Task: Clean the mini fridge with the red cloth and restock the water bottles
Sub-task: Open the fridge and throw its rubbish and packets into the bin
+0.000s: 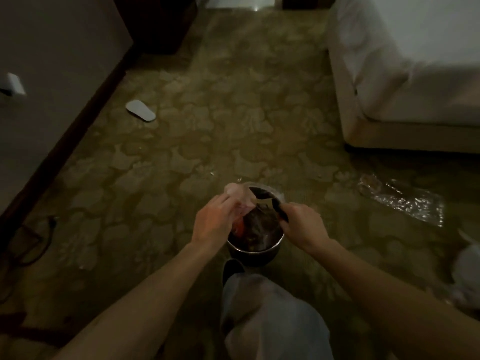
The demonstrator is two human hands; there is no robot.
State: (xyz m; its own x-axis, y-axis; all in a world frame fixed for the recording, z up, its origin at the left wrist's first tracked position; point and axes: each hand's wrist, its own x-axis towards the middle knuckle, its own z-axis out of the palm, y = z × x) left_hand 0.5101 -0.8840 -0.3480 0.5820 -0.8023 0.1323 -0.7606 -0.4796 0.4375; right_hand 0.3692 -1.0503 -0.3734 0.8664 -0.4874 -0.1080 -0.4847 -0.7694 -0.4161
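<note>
Head view showed both hands over a small bin (255,252) on the carpet (207,126). The left hand (214,222) pinched its clear liner (240,198); the right hand (302,224) gripped the liner's dark edge. Something red (239,228), perhaps the cloth, lay inside.

Bare forearms (145,289) – light-blue trousers (272,315), dark shoe (232,268).
</note>
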